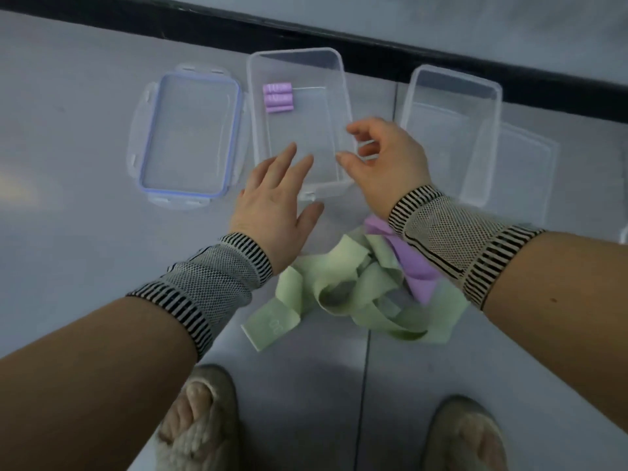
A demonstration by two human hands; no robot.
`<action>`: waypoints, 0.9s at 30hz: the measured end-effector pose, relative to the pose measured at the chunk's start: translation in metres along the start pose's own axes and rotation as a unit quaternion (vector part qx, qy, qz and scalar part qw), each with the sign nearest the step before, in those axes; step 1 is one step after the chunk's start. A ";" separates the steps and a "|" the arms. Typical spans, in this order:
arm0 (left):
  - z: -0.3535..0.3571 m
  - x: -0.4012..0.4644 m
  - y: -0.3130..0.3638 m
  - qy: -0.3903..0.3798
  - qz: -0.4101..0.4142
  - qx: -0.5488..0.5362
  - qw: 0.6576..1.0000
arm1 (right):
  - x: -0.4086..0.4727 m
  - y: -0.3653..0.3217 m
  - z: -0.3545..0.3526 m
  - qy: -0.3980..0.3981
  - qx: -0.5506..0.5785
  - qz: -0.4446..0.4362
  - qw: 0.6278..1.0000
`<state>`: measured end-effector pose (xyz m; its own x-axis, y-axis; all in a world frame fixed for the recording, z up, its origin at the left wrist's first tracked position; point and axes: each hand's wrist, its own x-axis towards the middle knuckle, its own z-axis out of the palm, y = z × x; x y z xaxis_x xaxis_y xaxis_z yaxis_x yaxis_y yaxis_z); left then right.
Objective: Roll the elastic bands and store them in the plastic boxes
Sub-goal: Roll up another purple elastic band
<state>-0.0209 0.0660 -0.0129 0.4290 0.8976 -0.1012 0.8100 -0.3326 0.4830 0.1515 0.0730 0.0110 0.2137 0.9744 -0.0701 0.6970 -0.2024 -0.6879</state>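
A clear plastic box (334,68) stands on the grey floor with three rolled purple bands (278,97) in its far left corner. A second clear box (489,96) stands to its right and holds nothing. A loose heap of green bands (343,294) with some purple bands (419,273) lies in front of the boxes. My left hand (272,205) hovers with straight fingers over the near left corner of the first box, holding nothing. My right hand (387,158) is above that box's near right corner, fingers loosely curled and empty.
A blue-rimmed clear lid (190,137) lies flat left of the first box. Another clear lid (523,171) lies under or beside the second box at the right. A black strip (204,25) runs along the far edge. My two slippered feet (200,419) are at the bottom.
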 end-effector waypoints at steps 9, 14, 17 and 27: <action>0.029 -0.076 0.063 -0.050 0.021 0.013 0.998 | -0.128 0.057 -0.063 0.029 -0.034 0.122 0.992; 0.057 -0.088 0.063 -0.052 0.041 0.025 0.998 | -0.144 0.096 -0.046 -0.048 -0.094 0.163 0.981; 0.076 -0.077 0.055 -0.076 0.041 0.047 0.995 | -0.133 0.124 -0.022 -0.086 -0.129 0.164 0.974; 0.087 -0.070 0.073 -0.047 -0.134 -0.205 0.968 | -0.158 0.104 -0.012 0.073 -0.046 0.004 0.996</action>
<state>0.0428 -0.0465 -0.0457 0.2757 0.8990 -0.3402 0.6791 0.0683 0.7308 0.1985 -0.1037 -0.0411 0.3120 0.9494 0.0356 0.7535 -0.2245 -0.6179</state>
